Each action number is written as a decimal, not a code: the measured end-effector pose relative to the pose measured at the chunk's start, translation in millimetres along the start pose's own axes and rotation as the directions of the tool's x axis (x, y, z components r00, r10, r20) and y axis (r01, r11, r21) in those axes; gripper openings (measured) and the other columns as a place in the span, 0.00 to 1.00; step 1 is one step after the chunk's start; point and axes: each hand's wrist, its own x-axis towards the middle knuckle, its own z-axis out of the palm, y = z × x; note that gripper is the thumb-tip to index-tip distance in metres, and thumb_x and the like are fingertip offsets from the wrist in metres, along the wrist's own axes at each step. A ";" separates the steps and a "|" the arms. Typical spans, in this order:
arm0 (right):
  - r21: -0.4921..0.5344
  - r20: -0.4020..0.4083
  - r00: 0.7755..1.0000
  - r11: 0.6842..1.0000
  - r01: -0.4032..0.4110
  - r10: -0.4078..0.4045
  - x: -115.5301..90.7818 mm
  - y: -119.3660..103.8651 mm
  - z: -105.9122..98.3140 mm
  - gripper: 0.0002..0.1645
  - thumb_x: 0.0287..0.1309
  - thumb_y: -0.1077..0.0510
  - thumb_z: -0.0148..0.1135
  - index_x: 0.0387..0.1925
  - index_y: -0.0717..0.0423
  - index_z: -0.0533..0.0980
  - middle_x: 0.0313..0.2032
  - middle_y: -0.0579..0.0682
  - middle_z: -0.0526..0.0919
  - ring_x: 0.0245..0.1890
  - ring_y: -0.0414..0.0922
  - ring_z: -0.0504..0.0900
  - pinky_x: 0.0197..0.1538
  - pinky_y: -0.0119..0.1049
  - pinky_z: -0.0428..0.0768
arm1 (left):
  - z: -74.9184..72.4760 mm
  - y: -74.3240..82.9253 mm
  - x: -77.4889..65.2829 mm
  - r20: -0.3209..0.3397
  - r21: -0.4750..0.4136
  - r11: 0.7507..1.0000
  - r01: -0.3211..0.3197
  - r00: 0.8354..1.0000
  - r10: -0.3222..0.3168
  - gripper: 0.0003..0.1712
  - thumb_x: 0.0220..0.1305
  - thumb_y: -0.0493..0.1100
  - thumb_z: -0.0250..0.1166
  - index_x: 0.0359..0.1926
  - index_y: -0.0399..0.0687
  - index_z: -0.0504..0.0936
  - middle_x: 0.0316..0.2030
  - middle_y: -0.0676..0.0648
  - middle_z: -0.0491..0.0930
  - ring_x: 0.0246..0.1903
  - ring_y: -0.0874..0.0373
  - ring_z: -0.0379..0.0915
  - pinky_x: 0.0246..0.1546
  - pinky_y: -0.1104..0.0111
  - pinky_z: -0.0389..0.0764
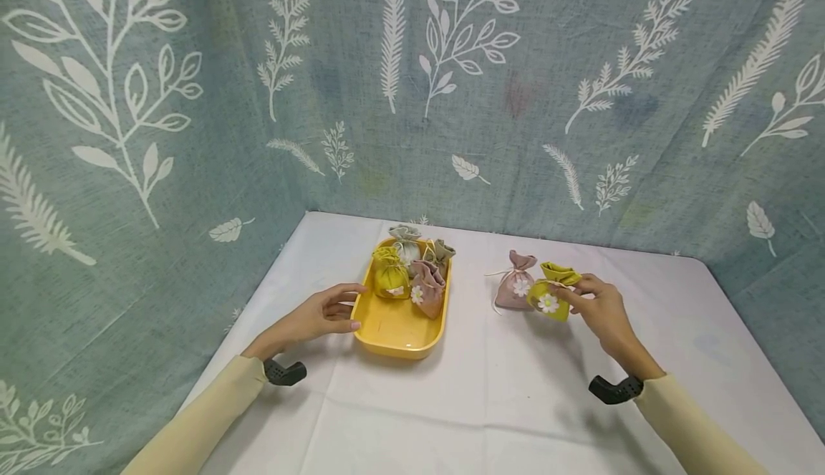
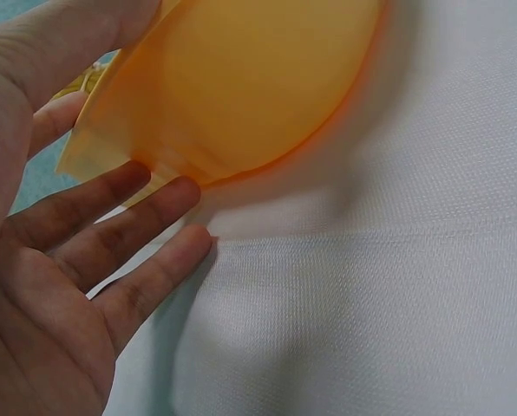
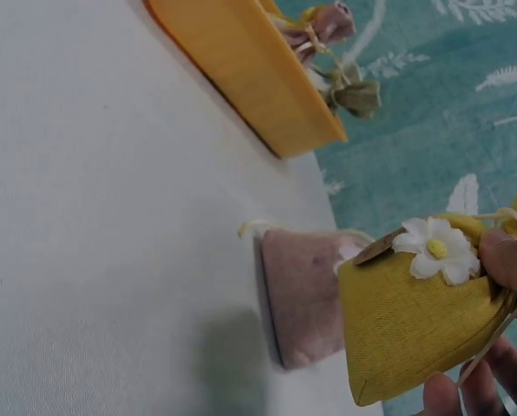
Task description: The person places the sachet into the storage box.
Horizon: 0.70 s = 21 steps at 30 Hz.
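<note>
My left hand (image 1: pixel 326 310) rests against the left side of a yellow plastic tray (image 1: pixel 393 352); in the left wrist view, loosely extended fingers (image 2: pixel 124 221) touch its outer wall. My right hand (image 1: pixel 599 309) pinches a mustard-yellow drawstring pouch (image 3: pixel 419 321) by its gathered neck, thumb on one side and fingers on the other. A white daisy decorates the pouch, which hangs tilted above the table in the right wrist view. Beside and partly behind it, a pink drawstring pouch (image 1: pixel 512 291) with a white flower stands on the table.
Inside the tray's far half sit a yellow pouch (image 1: pixel 391 278), a pink pouch (image 1: pixel 428 292), a pale grey pouch (image 1: pixel 406 246) and an olive pouch (image 1: pixel 441 254). White cloth covers the table (image 1: pixel 490 403). A patterned blue-green curtain (image 1: pixel 477 124) rises behind it and along the sides.
</note>
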 end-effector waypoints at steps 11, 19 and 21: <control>0.062 0.053 0.996 0.996 0.063 -0.066 -3.7 -17.4 12.0 0.30 0.64 0.47 0.72 0.23 0.68 0.72 0.57 0.58 0.79 0.56 0.49 0.72 0.40 0.34 0.84 | -1.1 -0.9 0.4 0.007 -0.012 1.000 -0.001 1.000 0.001 0.46 0.63 0.50 0.76 0.77 0.51 0.64 0.73 0.40 0.66 0.68 0.43 0.69 0.65 0.56 0.76; 0.063 0.098 0.992 0.995 0.074 -0.080 -1.8 -27.7 26.3 0.30 0.62 0.43 0.73 0.23 0.64 0.73 0.51 0.52 0.82 0.48 0.48 0.76 0.41 0.40 0.85 | -1.2 -0.6 0.4 0.006 -0.006 1.000 -0.001 1.000 0.001 0.45 0.64 0.49 0.76 0.76 0.51 0.64 0.72 0.40 0.67 0.67 0.43 0.70 0.65 0.56 0.76; 0.070 0.110 0.990 0.994 0.078 -0.086 -1.7 -30.6 30.0 0.31 0.61 0.42 0.74 0.23 0.64 0.73 0.50 0.51 0.82 0.47 0.49 0.76 0.42 0.44 0.86 | -0.9 -0.9 0.6 0.006 -0.005 1.000 0.001 1.000 -0.001 0.45 0.63 0.49 0.76 0.76 0.51 0.64 0.72 0.41 0.67 0.67 0.44 0.70 0.65 0.56 0.76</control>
